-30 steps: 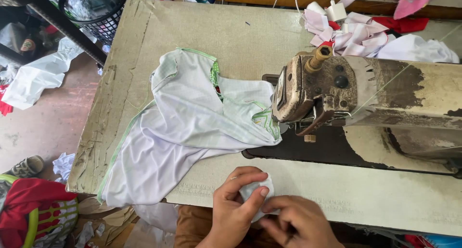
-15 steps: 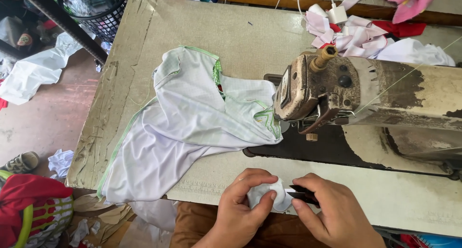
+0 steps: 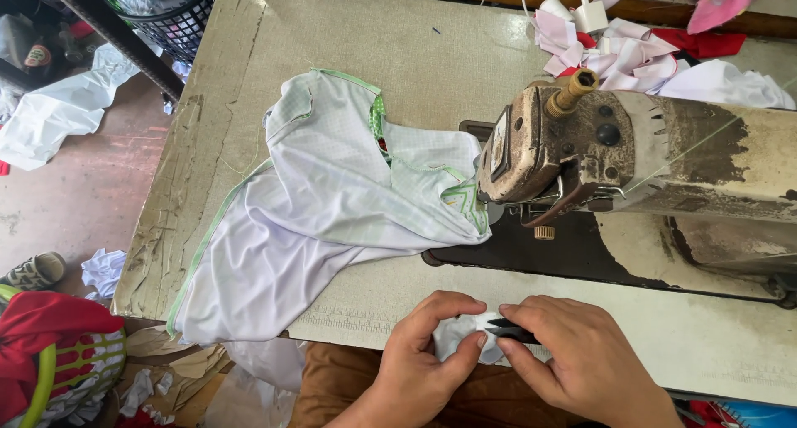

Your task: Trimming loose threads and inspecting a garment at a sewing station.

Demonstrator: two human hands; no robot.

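Sewing workshop: worn industrial sewing machine [image 3: 631,158], fabric scraps [image 3: 614,50].

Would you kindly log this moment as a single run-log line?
left hand: pinching small white fabric piece | right hand: holding black thread snips at fabric | white garment: draped under sewing machine

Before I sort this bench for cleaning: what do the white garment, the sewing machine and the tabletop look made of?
The white garment looks like thin, slightly shiny knit synthetic, draping in soft folds, with green trim. The sewing machine appears to be cast metal, its cream paint worn and stained brown. The tabletop seems laminate over wood; its left edge is cracked and peeling.
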